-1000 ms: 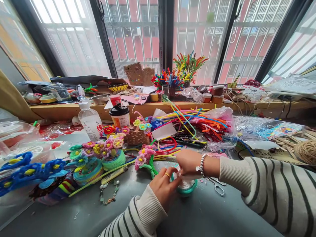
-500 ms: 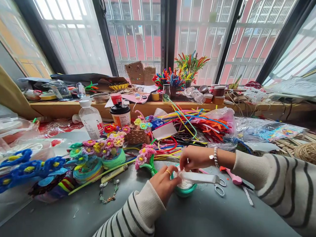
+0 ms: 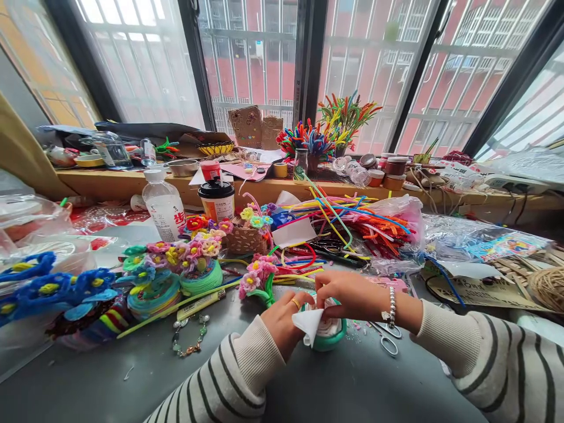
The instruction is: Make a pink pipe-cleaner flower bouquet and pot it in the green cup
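Note:
A small round green basket point(image 3: 330, 341) wound from pipe cleaner sits on the grey table point(image 3: 361, 388), with crumpled white paper point(image 3: 309, 324) in and over it. My left hand point(image 3: 282, 320), ring on one finger, is curled against the basket's left side and grips the paper. My right hand point(image 3: 348, 294), beaded bracelet at the wrist, comes in from the right and pinches the paper above the basket's rim. Both sleeves are striped. A pink pipe-cleaner flower bunch point(image 3: 258, 279) lies just behind my left hand.
Small scissors point(image 3: 388, 342) lie right of the basket. Flower-topped baskets point(image 3: 194, 267), blue flowers point(image 3: 48, 291) and a bead bracelet point(image 3: 189, 341) fill the left. A pile of coloured pipe cleaners point(image 3: 356, 220), a water bottle point(image 3: 164, 205) and a lidded cup point(image 3: 217, 200) stand behind. Twine point(image 3: 546, 285) sits far right.
The long white strip held out to the right half a second ago is now folded in over the basket. My right hand has drawn back left to the rim.

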`<control>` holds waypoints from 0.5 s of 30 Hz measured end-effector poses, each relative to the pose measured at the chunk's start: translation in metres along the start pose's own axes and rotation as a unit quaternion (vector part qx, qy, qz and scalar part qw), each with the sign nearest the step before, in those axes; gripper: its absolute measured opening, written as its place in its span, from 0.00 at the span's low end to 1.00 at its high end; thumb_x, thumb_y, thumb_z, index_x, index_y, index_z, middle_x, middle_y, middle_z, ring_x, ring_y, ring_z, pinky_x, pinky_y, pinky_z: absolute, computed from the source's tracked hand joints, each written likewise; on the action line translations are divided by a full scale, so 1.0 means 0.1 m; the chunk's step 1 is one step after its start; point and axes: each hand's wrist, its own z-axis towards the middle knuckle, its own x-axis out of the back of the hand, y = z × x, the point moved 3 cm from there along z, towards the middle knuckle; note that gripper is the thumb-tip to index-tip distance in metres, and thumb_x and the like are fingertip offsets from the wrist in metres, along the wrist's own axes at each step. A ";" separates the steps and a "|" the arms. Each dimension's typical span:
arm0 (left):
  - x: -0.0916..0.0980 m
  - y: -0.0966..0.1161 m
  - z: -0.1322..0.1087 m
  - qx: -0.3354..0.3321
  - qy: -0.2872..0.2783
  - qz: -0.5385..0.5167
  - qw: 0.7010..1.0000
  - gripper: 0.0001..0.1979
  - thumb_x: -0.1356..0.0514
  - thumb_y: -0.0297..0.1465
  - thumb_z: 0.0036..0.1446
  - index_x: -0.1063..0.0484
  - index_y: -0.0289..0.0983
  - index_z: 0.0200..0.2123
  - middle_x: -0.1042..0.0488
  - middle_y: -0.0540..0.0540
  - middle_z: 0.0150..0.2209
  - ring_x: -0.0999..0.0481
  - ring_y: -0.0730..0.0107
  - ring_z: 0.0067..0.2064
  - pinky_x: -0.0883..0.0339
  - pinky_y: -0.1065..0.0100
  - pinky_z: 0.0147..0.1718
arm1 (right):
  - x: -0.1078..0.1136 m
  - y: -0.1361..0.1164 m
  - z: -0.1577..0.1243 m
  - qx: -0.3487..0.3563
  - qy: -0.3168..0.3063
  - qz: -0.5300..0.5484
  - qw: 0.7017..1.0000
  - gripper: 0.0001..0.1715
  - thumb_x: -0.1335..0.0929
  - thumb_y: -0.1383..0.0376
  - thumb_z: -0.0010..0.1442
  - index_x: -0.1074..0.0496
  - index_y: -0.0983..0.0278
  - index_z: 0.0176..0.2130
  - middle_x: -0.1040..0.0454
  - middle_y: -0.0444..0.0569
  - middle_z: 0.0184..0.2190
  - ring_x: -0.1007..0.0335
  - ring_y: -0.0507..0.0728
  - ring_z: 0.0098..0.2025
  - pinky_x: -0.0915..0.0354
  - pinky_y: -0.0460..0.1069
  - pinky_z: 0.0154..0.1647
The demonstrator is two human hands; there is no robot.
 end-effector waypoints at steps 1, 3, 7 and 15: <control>0.00 0.00 0.00 -0.002 0.003 0.003 1.000 0.14 0.49 0.21 0.48 0.32 0.42 0.36 0.34 0.48 0.38 0.37 0.70 0.34 0.37 0.69 0.33 | -0.02 0.00 0.01 -0.006 0.002 -0.004 1.000 0.05 0.34 0.67 0.46 0.28 0.63 0.27 0.33 0.45 0.29 0.38 0.50 0.32 0.43 0.43 0.30; 0.00 0.00 0.00 -0.004 0.009 0.006 1.000 0.12 0.49 0.22 0.49 0.32 0.41 0.35 0.35 0.48 0.38 0.37 0.70 0.34 0.37 0.69 0.32 | -0.04 0.01 0.02 -0.013 0.006 -0.010 1.000 0.05 0.34 0.66 0.46 0.27 0.64 0.26 0.34 0.46 0.29 0.39 0.51 0.31 0.44 0.43 0.29; -0.05 -0.01 0.02 -0.022 0.037 0.020 0.999 0.09 0.50 0.26 0.51 0.33 0.41 0.35 0.34 0.48 0.35 0.36 0.70 0.32 0.38 0.68 0.31 | -0.04 0.00 0.05 -0.026 -0.008 -0.030 0.999 0.06 0.33 0.64 0.44 0.27 0.64 0.22 0.34 0.46 0.28 0.40 0.51 0.30 0.46 0.43 0.26; -0.11 0.02 0.03 0.011 0.013 0.068 0.998 0.08 0.51 0.27 0.52 0.35 0.40 0.34 0.34 0.48 0.34 0.36 0.68 0.33 0.40 0.67 0.30 | -0.01 -0.09 0.16 0.000 -0.063 -0.124 0.990 0.07 0.35 0.66 0.46 0.27 0.65 0.22 0.33 0.48 0.24 0.41 0.53 0.29 0.48 0.46 0.27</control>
